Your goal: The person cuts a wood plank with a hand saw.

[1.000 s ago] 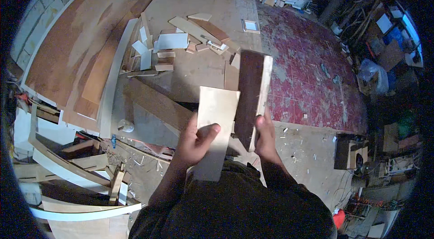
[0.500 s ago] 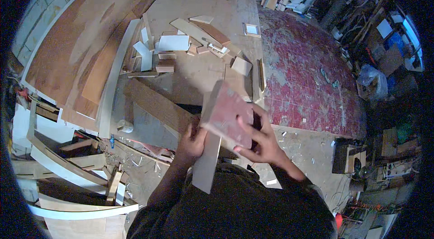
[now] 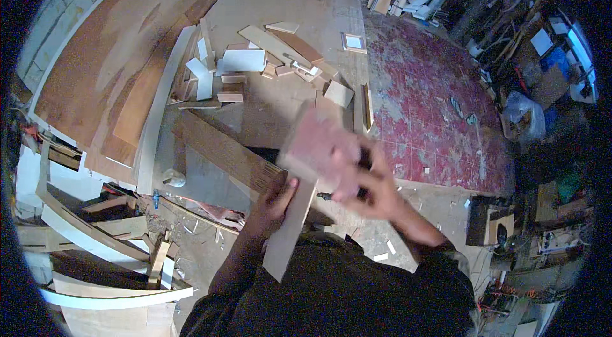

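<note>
Reddish block [image 3: 313, 139] — blurred; pale board [image 3: 290, 230] — upper end hidden.

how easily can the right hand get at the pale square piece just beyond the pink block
Probably not as things stand: the right hand grips the pink block. The square piece itself looks uncovered, so a freed hand could likely reach it.

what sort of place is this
It looks most like a woodworking shop: cut wood pieces lie scattered near the upper middle, a large brown panel takes up the upper left, and curved strips show at the lower left.
</note>
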{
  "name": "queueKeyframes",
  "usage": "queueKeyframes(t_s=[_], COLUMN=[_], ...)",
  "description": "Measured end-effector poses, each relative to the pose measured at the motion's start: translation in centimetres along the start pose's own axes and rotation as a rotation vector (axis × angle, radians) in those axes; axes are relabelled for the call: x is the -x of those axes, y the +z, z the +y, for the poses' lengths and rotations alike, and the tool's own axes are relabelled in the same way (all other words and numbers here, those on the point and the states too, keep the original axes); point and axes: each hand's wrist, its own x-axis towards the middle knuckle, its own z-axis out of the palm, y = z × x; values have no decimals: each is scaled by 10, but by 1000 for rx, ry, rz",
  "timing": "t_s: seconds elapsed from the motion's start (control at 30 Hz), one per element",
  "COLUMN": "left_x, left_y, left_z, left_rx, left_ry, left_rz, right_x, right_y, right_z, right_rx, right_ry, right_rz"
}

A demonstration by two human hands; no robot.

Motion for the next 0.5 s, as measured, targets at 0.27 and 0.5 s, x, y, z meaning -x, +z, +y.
queueKeyframes(t_s=[0.27,0.5], left_x=[4,4], left_y=[1,11], left_z=[11,45], left_rx=[-40,-299], left_ry=[86,139], left_rz=[-30,69], right_x=[5,22], right_y=[-4,22], right_z=[29,29], right_rx=[-135,-877], right_ry=[145,569], right_rz=[-3,46])
